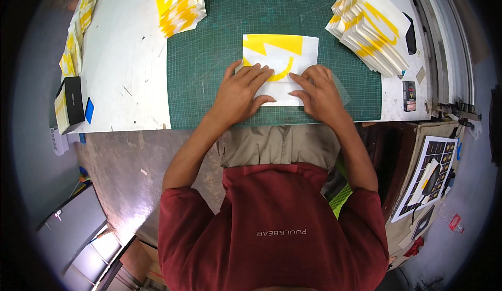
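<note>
Well to the left of the green cutting mat, yellow-and-white printed pieces are lined up, with a black box and a blue card nearer the table edge. Over the mat's far left part, a fanned printed stack is laid. On the mat's near middle, a yellow-and-white printed sheet is pressed down: its left side is covered by the left hand, laid flat with thumb apart; its right side by the right hand, index finger and thumb parted, nothing seen clenched. Over the mat's right edge, a thick folded stack is set. A crosswise line is shown on the sheet, so its folding is judged partly done; whether either stack is finished or waiting cannot be told.
</note>
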Action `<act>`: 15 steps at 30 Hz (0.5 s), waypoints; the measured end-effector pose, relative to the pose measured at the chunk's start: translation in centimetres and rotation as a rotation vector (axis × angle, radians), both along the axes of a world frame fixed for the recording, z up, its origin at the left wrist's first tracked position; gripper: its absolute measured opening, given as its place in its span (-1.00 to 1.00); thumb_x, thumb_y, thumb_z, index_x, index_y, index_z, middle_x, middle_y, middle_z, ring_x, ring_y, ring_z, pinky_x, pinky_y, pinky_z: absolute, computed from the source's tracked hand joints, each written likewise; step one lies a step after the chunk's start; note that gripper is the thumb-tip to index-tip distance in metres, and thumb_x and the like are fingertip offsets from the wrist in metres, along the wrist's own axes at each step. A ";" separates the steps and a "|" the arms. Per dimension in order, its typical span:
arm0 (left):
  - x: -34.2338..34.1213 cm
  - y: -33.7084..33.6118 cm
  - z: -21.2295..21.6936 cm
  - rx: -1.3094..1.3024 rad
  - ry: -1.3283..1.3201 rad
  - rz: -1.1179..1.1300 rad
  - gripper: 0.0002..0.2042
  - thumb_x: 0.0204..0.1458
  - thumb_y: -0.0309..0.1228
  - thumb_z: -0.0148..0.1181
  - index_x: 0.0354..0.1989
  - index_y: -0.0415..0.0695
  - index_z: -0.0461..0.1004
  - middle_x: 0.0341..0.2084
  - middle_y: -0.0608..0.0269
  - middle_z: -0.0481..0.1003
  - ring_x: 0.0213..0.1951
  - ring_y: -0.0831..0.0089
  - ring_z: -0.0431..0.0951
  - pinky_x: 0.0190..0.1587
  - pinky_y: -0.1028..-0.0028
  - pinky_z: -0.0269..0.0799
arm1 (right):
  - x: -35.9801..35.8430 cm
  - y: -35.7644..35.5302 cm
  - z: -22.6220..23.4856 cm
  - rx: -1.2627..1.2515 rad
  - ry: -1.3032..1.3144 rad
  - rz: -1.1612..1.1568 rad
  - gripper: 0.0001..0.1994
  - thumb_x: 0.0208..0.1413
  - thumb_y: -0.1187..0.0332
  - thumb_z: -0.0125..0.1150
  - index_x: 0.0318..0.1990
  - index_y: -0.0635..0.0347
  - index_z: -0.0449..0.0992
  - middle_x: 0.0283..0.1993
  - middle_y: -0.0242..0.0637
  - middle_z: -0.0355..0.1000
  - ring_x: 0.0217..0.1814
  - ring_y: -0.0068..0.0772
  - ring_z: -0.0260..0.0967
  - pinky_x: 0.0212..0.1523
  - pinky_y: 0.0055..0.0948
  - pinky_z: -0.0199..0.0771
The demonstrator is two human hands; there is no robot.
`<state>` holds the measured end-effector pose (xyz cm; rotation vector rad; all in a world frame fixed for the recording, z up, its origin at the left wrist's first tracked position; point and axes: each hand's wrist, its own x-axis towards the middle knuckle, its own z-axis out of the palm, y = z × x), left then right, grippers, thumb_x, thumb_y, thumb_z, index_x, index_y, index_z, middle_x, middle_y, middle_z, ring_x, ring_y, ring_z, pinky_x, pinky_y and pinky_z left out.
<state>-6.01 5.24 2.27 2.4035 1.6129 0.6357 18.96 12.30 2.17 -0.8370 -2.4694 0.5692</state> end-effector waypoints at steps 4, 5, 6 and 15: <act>-0.1 0.6 0.7 -0.112 -0.046 -0.003 -0.38 0.02 -0.09 0.43 0.24 -0.09 0.48 0.10 0.10 0.55 0.16 0.17 0.52 0.39 0.02 0.17 | 0.5 -0.1 -0.3 -0.097 -0.090 -0.041 -0.57 0.00 0.37 0.47 0.07 0.20 0.62 -0.09 -0.22 0.46 0.11 -0.15 0.37 0.28 0.00 0.27; 0.1 0.4 0.7 -0.135 -0.035 -0.006 -0.39 0.02 -0.09 0.43 0.24 -0.10 0.48 0.09 0.10 0.56 0.16 0.16 0.51 0.39 0.02 0.17 | 0.5 -0.2 -0.1 -0.142 -0.117 -0.064 -0.57 0.01 0.36 0.47 0.07 0.21 0.62 -0.04 -0.21 0.48 0.18 -0.14 0.37 0.33 0.01 0.26; 0.1 0.5 0.8 -0.156 -0.022 -0.009 -0.39 0.02 -0.09 0.43 0.23 -0.10 0.49 0.08 0.10 0.56 0.16 0.16 0.51 0.40 0.02 0.16 | 0.2 -0.1 0.1 -0.085 -0.070 -0.062 -0.58 0.02 0.35 0.46 0.07 0.21 0.62 0.02 -0.19 0.50 0.25 -0.14 0.36 0.38 0.02 0.21; -0.1 0.1 -0.6 0.036 -0.006 -0.008 -0.45 0.02 -0.12 0.44 0.16 -0.13 0.53 0.16 0.13 0.55 0.17 0.15 0.51 0.38 0.04 0.20 | 0.2 -0.2 -0.8 0.043 0.008 -0.023 -0.65 0.06 0.42 0.43 0.04 0.21 0.63 0.07 -0.14 0.61 0.19 -0.19 0.53 0.51 0.13 0.13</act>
